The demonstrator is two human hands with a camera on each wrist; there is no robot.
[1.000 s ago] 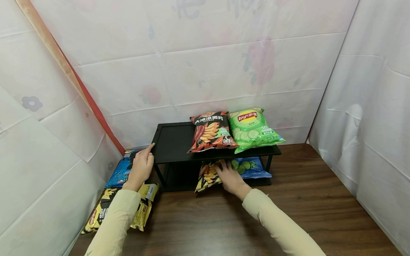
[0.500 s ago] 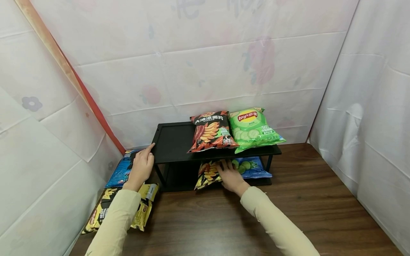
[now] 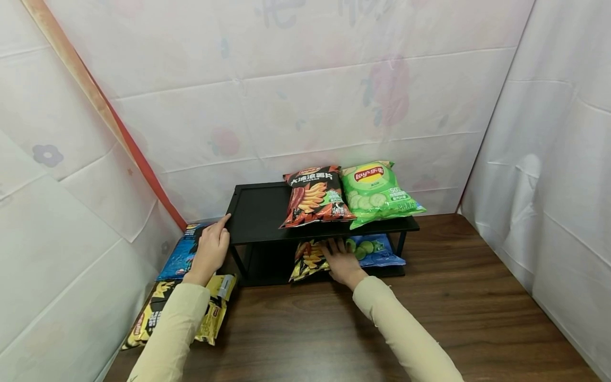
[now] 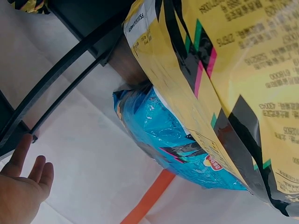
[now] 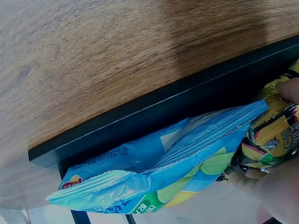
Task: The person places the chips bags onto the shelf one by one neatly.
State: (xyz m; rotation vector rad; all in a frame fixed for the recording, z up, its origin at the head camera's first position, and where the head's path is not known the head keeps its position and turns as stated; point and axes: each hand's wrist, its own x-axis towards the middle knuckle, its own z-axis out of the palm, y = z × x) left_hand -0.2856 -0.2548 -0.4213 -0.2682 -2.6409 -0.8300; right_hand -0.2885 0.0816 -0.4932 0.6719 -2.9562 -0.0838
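Note:
A black two-tier shelf rack (image 3: 255, 212) stands on the table. My left hand (image 3: 212, 249) rests at its left end, index finger straight and touching the top tier's corner. On the lower tier, my right hand (image 3: 341, 262) grips a black-and-yellow bag of chips (image 3: 310, 260), thumb on one side and fingers (image 5: 245, 181) on the other in the right wrist view. Next to it lies a blue bag of chips (image 3: 379, 250) with lime pictures, its front edge over the tier's front. The yellow bag's back part is hidden under the top tier.
Up on the rack sit a red-and-black chip bag (image 3: 315, 196) and a green chip bag (image 3: 379, 193). Left of the rack lie a blue bag (image 3: 175, 260) and yellow bags (image 3: 212, 318), partly behind my left arm. White printed cloth (image 3: 305, 106) hangs around the table (image 3: 296, 329).
The yellow bag has slid slightly back into the lower tier, with my right hand and forearm shifting a little along with it. My left hand stays where it was.

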